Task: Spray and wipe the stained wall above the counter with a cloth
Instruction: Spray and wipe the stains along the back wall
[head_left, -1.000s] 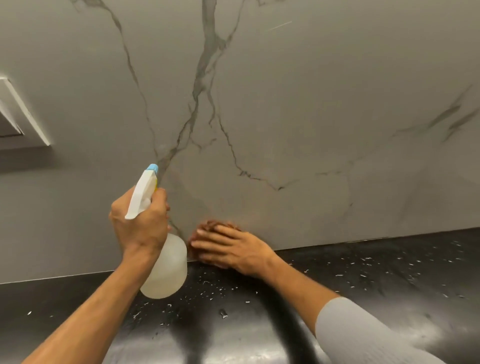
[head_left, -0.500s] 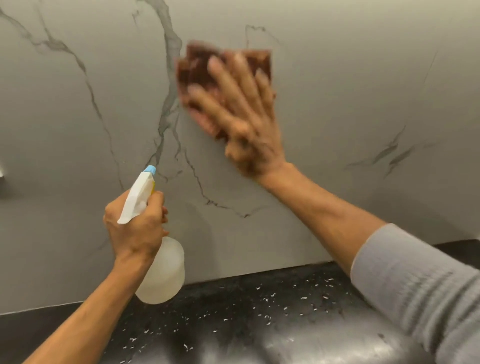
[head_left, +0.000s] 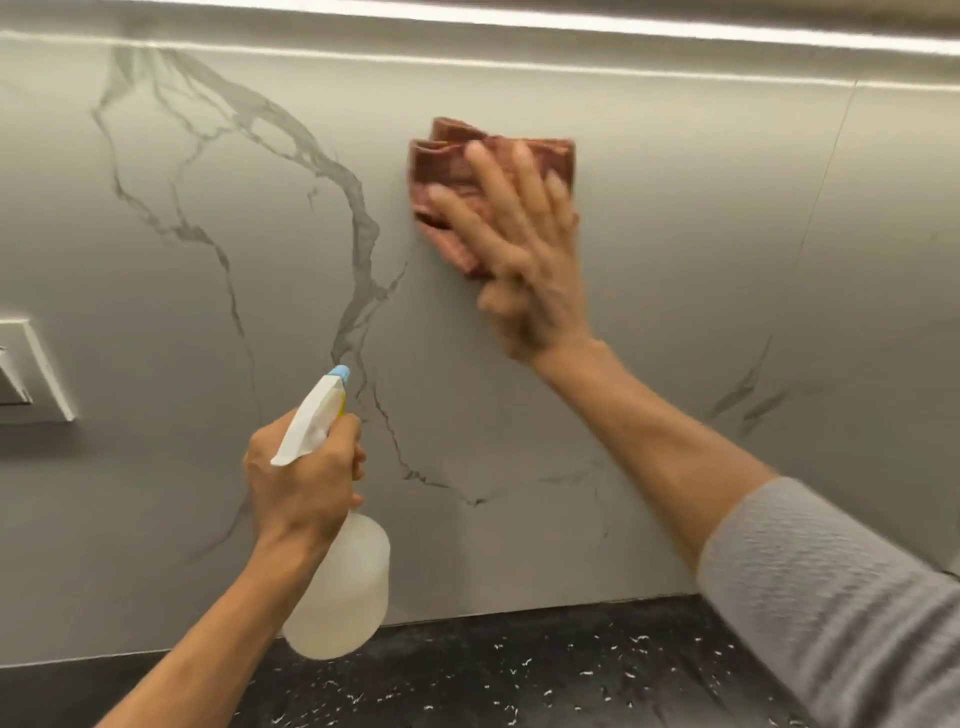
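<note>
The right hand (head_left: 524, 249) is spread flat, pressing the folded cloth (head_left: 462, 166) against the wall (head_left: 701, 249), high above the left hand (head_left: 304, 480). The cloth is soft and light; it likely bunches unless held under a full palm. The left hand is wrapped around the bottle (head_left: 345, 587) neck; its plastic may be slippery when wet.

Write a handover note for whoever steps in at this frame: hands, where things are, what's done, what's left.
Left hand: closed around the spray bottle, held above the counter, nozzle toward the wall.
Right hand: flat, pressing the folded reddish cloth high on the wall, blurred mid-wipe.
Done: wiping under way; no stain is clearly visible.
Left: cover the rest of the wall, respray if needed.
</note>
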